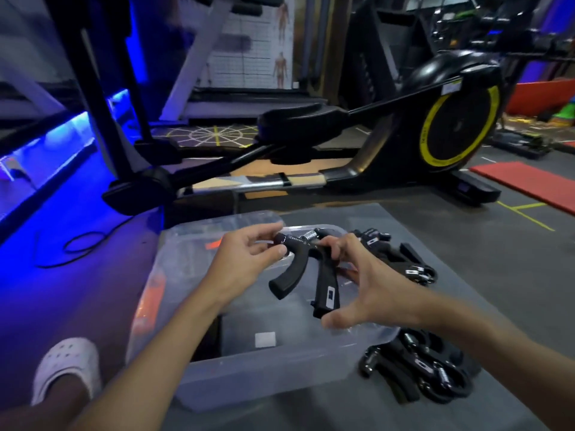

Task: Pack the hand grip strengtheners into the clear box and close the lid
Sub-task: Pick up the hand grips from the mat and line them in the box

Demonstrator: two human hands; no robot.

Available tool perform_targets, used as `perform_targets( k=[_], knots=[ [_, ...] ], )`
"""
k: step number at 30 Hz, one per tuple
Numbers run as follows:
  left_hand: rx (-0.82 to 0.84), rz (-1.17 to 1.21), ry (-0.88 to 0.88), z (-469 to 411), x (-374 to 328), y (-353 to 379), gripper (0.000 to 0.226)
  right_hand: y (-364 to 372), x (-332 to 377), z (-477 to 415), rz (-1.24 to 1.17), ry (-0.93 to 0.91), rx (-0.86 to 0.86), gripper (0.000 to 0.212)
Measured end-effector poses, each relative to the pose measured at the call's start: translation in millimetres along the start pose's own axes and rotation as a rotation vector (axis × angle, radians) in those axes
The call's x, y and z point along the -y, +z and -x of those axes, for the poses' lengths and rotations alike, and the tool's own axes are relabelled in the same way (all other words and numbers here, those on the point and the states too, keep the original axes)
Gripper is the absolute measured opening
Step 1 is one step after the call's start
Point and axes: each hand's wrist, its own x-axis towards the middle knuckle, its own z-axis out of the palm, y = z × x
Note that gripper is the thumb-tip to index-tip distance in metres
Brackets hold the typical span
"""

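A black hand grip strengthener (323,289) with a metal spring hangs over the open clear box (249,368). My left hand (249,259) pinches its top end near the spring. My right hand (357,284) grips its other top side, thumb spread below one handle. The box's inside shows a white label on its floor and no strengtheners that I can make out. More black strengtheners lie on the floor in a pile right of the box (398,256) and in a nearer pile (417,368). The clear lid (193,241) lies behind and left of the box.
A black and yellow elliptical trainer (435,129) stands just beyond the box. A black cable (77,247) loops on the blue-lit floor at left. A white clog on a foot (65,365) sits at lower left. A red mat (529,181) lies at right.
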Motion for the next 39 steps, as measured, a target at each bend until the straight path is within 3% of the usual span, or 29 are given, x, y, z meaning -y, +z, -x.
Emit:
perform_targets(
  k=[5, 7, 11, 15, 21, 30, 39],
  knots=[
    [0.010, -0.107, -0.034, 1.0, 14.0, -28.6, 0.025, 35.5, -5.0, -19.4, -0.095, 0.012, 0.152, 0.105],
    [0.012, -0.221, -0.027, -3.9, 20.6, -36.8, 0.019, 47.4, -6.9, -26.4, -0.077, 0.034, 0.188, 0.108],
    [0.077, -0.489, -0.005, -19.2, 43.4, -49.9, 0.016, 76.2, -15.8, -32.5, 0.094, 0.119, 0.154, 0.079],
    [0.085, -0.635, -0.050, -25.7, 75.9, -57.8, 0.020, 89.1, -14.6, -31.9, 0.549, 0.049, 0.024, 0.052],
    [0.169, -0.884, -0.131, -35.9, 113.2, -58.1, 0.025, 90.3, -12.6, -30.3, 0.553, 0.046, -0.021, 0.045],
    [0.187, -0.914, -0.289, -37.7, 149.2, -62.6, 0.019, 90.2, -12.6, -30.0, 0.494, 0.054, -0.019, 0.042],
    [0.130, -0.932, -0.327, -34.3, 158.6, -64.8, 0.016, 90.0, -16.5, -29.5, 0.429, 0.075, -0.025, 0.040]
  ],
)
